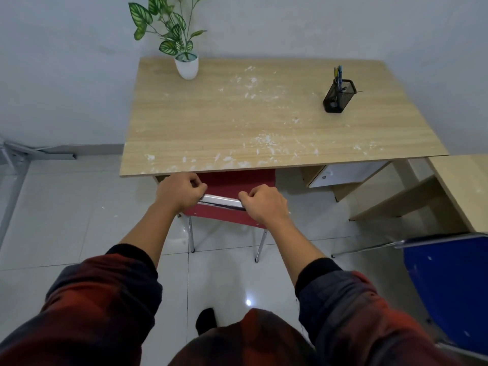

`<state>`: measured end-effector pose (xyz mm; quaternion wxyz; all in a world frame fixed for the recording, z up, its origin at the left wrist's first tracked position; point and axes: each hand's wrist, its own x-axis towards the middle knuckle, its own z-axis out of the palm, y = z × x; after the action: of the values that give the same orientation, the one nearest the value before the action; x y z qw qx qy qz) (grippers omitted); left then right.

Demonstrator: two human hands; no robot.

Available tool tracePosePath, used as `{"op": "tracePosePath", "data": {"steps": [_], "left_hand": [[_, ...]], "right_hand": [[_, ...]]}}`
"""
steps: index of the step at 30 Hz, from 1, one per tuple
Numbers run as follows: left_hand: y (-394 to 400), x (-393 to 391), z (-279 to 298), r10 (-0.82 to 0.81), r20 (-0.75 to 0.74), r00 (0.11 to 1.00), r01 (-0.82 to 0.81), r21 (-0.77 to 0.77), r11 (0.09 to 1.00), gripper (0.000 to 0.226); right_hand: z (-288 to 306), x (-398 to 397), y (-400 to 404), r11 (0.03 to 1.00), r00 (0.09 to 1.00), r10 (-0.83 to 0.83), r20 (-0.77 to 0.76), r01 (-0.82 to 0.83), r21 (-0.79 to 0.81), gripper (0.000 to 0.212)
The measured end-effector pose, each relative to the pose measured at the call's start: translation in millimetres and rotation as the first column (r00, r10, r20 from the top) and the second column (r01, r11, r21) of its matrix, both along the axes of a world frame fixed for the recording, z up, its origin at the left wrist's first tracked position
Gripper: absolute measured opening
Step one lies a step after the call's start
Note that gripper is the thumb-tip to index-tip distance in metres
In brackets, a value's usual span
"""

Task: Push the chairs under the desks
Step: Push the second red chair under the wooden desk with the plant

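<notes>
The person stands behind a red chair and holds the shiny metal bar on top of its backrest with both hands. The left hand is curled around the left end of the bar, and the right hand is curled around the right end, knuckles up. The chair's seat is already partly under the front edge of the wooden tabletop; the backrest and two metal legs stand outside it on the tiled floor.

On the tabletop, a white pot with a green plant stands at 11 o'clock, near the wall. A black mesh pen holder with some pens stands at 2 o'clock. White specks are scattered over the wood.

At 4 o'clock from the red chair, a blue chair stands well apart from it, beside a second tabletop at the right edge of the view.
</notes>
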<state>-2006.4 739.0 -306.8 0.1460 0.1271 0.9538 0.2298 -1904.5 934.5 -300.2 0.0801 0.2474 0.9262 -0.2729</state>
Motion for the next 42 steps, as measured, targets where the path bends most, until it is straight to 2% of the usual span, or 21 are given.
{"op": "tracePosePath", "data": {"steps": [4,8,11,13,15,19,22,30,42], "left_hand": [[15.1,-0.5,-1.4,0.028,0.005,1.0,-0.028,-0.01,1.0,0.021],[42.2,4.7,1.3,0.106,-0.065,0.992,-0.107,-0.016,0.994,0.021],[67.1,14.7,6.3,0.173,-0.051,0.984,-0.177,-0.095,0.98,0.03],[82.8,21.3,8.0,0.2,-0.034,0.979,-0.203,-0.089,0.975,0.037],[98.4,25.4,11.2,0.168,0.022,0.985,-0.167,-0.067,0.984,0.042],[114.6,30.0,7.0,-0.045,0.11,0.993,0.053,-0.074,0.996,0.052],[114.6,22.5,-0.6,-0.082,0.127,0.989,0.093,-0.081,0.992,0.059],[118.4,8.1,-1.1,0.031,0.1,0.995,-0.022,-0.087,0.996,0.041],[140.3,10.2,3.8,0.267,0.024,0.963,-0.266,-0.051,0.963,0.034]], "right_hand": [[-0.5,-2.3,16.6,1.0,1.0,0.013,-0.028,-0.013,-0.017,0.041],[4.2,-8.2,45.1,0.998,0.998,0.057,-0.034,-0.058,-0.035,0.043],[5.7,-8.5,71.4,0.994,0.995,0.102,-0.025,-0.103,-0.042,0.044],[6.4,-9.1,90.3,0.992,0.992,0.121,-0.016,-0.122,-0.034,0.047],[9.3,-10.3,108.9,0.989,0.99,0.142,-0.008,-0.142,-0.035,0.047],[5.7,-7.2,134.1,0.99,0.989,0.143,-0.022,-0.144,-0.011,0.045],[-0.2,-6.9,138.6,0.991,0.99,0.131,-0.052,-0.13,0.021,0.042],[-8.5,-25.6,141.4,0.99,0.988,0.14,-0.067,-0.137,0.047,0.042],[-8.5,-41.7,160.0,0.974,0.97,0.22,-0.101,-0.223,-0.025,0.043]]}}
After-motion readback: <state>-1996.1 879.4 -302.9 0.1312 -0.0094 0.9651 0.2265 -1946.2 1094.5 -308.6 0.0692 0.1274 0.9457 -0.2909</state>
